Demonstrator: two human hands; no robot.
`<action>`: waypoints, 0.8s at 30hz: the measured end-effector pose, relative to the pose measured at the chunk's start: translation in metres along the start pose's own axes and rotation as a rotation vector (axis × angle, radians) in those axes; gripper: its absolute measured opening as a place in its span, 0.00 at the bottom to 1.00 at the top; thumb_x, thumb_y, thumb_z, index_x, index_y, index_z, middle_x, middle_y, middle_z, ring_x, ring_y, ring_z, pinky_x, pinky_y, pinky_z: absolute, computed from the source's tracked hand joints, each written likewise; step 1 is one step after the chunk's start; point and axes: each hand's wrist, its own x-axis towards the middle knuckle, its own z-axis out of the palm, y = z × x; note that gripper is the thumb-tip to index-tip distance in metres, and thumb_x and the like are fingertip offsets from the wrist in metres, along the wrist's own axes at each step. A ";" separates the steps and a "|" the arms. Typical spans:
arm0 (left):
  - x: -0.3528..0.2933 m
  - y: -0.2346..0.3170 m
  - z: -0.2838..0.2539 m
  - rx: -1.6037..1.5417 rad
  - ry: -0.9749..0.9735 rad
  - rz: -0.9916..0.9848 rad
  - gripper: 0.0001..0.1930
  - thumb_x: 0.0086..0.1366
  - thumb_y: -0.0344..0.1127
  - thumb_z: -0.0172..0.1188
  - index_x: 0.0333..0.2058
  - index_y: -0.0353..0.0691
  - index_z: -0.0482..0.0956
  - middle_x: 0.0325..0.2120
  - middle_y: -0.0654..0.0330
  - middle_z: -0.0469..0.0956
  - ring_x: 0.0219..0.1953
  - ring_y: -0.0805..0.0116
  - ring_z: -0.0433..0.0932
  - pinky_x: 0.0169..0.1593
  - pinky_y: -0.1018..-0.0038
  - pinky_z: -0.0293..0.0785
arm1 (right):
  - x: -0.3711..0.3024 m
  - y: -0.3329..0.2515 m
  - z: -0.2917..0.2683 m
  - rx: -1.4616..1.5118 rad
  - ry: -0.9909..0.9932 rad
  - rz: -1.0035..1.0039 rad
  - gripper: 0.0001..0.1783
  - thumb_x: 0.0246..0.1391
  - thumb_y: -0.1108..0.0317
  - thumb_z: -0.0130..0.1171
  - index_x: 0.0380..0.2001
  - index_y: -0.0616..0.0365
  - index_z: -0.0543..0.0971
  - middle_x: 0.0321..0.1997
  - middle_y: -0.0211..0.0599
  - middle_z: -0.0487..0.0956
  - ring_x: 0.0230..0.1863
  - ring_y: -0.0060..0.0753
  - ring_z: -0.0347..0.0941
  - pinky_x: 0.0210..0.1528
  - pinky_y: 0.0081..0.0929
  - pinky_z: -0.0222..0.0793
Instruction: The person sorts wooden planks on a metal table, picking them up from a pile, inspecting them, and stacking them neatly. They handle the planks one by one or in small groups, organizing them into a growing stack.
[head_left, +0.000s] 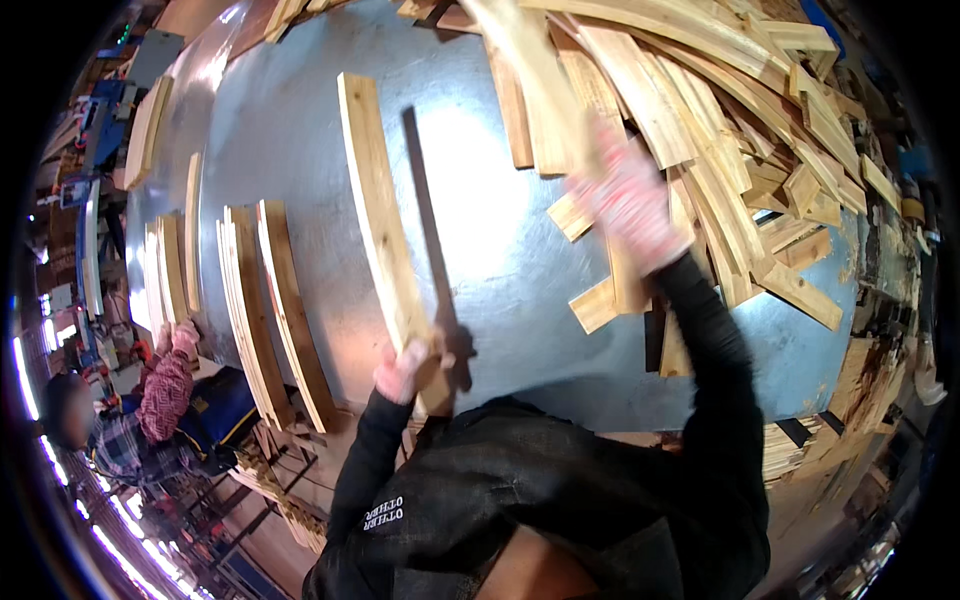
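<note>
My left hand (402,370), in a pale glove, is closed around the near end of a long wooden board (372,190). That board points away from me above the metal tabletop (300,130), and its narrow dark shadow falls to its right. On the right, my right hand (630,200), in a white and red glove, is smeared by motion. Its fingers appear wrapped around the near end of another wooden board (530,65), also blurred, which slants to the far left over the pile. Loose boards (640,90) lie heaped under and beyond this hand.
Left of my board stand two narrow stacks of boards (245,310) (290,310). A co-worker (150,420) at the left edge has gloved hands on more boards (165,265). Short offcuts (595,305) lie at the pile's near side. More timber (785,450) sits below the table's right edge.
</note>
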 end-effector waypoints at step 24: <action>0.117 -0.089 0.029 -0.002 0.209 -0.099 0.28 0.62 0.49 0.61 0.53 0.34 0.70 0.44 0.54 0.77 0.43 0.62 0.78 0.49 0.68 0.75 | -0.108 0.045 0.093 -0.018 0.059 -0.379 0.30 0.54 0.57 0.62 0.57 0.62 0.71 0.45 0.49 0.79 0.45 0.42 0.78 0.50 0.35 0.73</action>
